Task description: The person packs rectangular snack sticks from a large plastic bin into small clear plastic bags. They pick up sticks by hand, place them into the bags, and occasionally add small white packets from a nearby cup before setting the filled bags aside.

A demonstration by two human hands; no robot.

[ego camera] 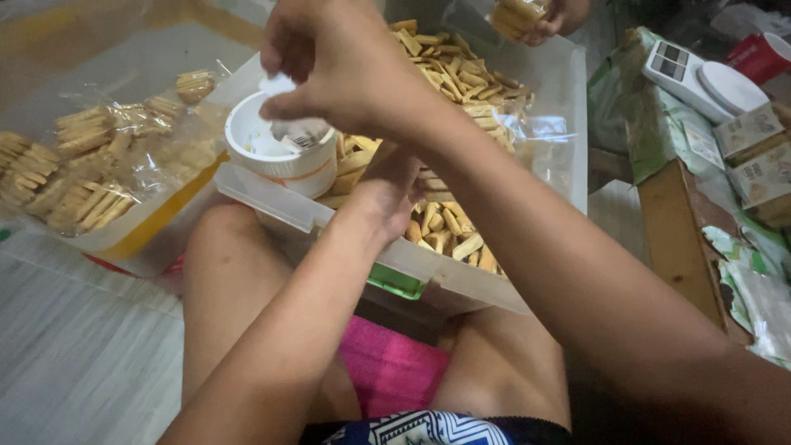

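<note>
My right hand (pixel 338 66) reaches across to the left and pinches a small white sachet (pixel 301 132) over a round white tub (pixel 276 152). The tub stands in the near left corner of a clear plastic bin (pixel 461 284) that rests on my knees. The bin is full of pale stick biscuits (pixel 457 78). My left hand (pixel 387 194) is down inside the bin among the biscuits, partly hidden under my right forearm. I cannot see whether its fingers hold any.
Clear bags of packed biscuits (pixel 82 165) lie on the floor to the left. Another person's hand (pixel 544 16) at the top holds a bundle of biscuits. A white kitchen scale (pixel 709 78), a red cup (pixel 758 53), small cardboard boxes (pixel 758 156) and a wooden board (pixel 680 239) are on the right.
</note>
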